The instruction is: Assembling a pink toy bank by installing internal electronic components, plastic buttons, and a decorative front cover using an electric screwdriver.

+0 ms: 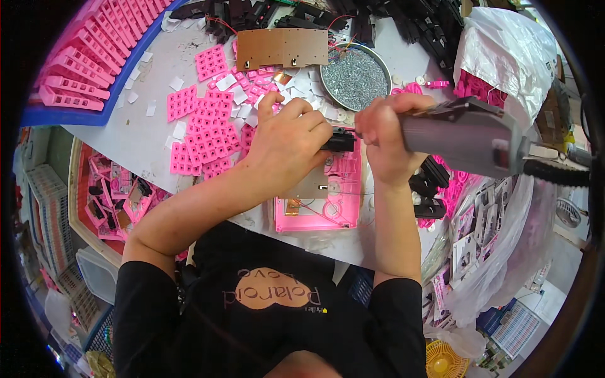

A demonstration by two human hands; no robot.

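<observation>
My right hand (392,142) is wrapped around a grey electric screwdriver (466,140), which lies almost level with its front end pointing left. Below my hands is an open pink plastic housing (318,222), holding a brown circuit board (310,186) and thin wires. My left hand (287,140) bends over the housing's far left part, its fingers closed against a small black plastic part (341,141). The left thumb and the exact grip are partly hidden. The screwdriver's tip sits close to the black part, behind my right fingers; whether they touch, I cannot tell.
A round dish of screws (357,77) stands beyond the housing, beside a larger brown board (282,49). Pink keypads (205,135) and white paper squares lie left. A blue tray (120,94) holds pink housings. Black parts (425,31) and a white bag (504,60) are far right.
</observation>
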